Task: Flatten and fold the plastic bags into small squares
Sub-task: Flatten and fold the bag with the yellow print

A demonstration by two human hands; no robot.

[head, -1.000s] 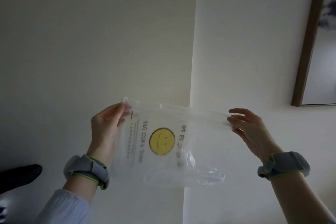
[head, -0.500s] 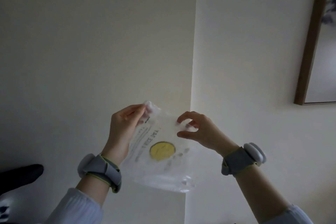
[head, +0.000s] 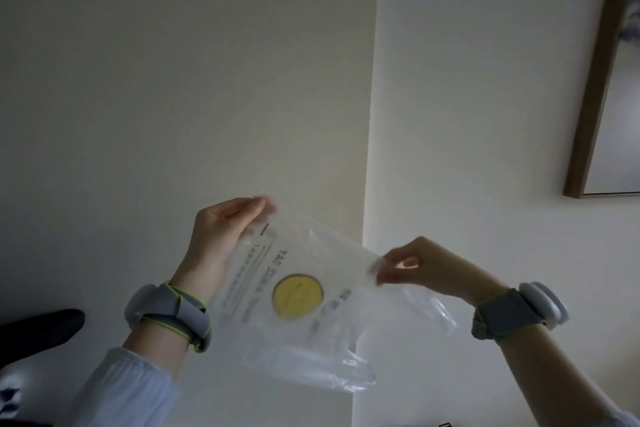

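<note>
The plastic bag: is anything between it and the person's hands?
Nothing visible. The left hand pinches the plastic bag at its upper left corner and the right hand pinches its right edge, both directly on the film, held in the air.

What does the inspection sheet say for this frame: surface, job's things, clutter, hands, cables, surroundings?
Surface: nothing seen; the bag is held up in the air.
Job's things: one clear plastic bag with a yellow smiley print, stretched but wrinkled, not yet folded.
Clutter: dark object at the left edge, unidentifiable.
Hands: left hand pinches the bag's upper left corner; right hand pinches its right edge; grey bands on both wrists.
Cables: nothing seen.
Surroundings: cream wall, wood-framed picture at the right.
</note>
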